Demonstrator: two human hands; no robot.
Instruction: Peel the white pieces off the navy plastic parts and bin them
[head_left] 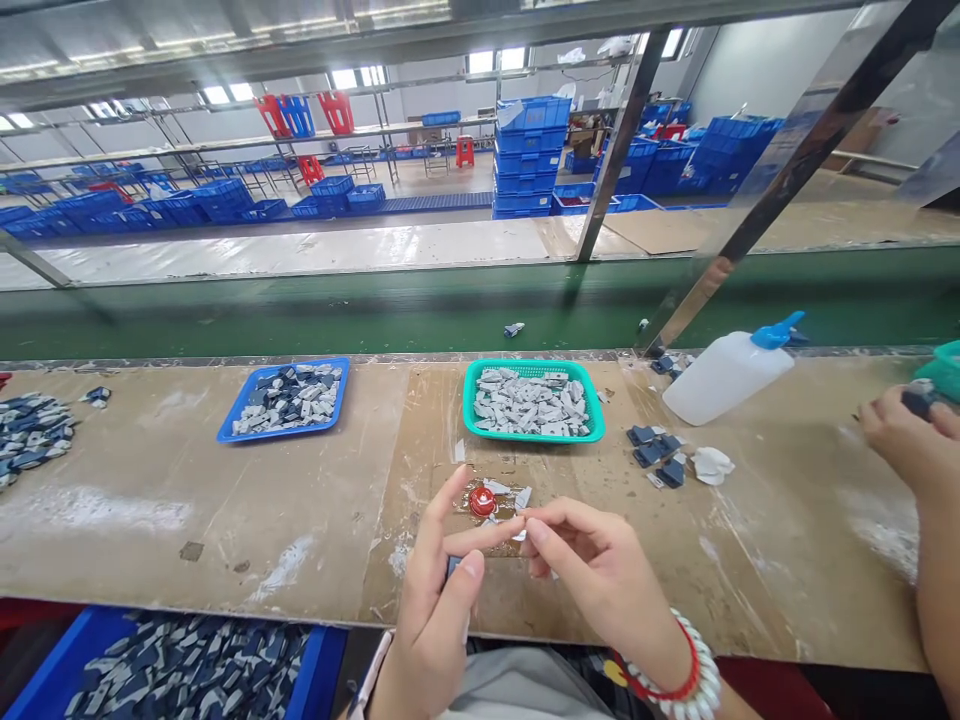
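Dark part (pixel 454 566) in left hand (pixel 433 605)

- Small dark part (pixel 453 566): blue-grey and mostly hidden. It is pinched between the thumb and fingers of the left hand (pixel 435 610), near the bench's front edge.
- Pale sliver (pixel 520 536): whitish and tiny, its shape too small to tell. It is held at the fingertips of the right hand (pixel 600 580), at 2 o'clock from the dark part.
- Red disc (pixel 482 501): round and glossy, lying flat on the bench at 12 o'clock from the dark part.
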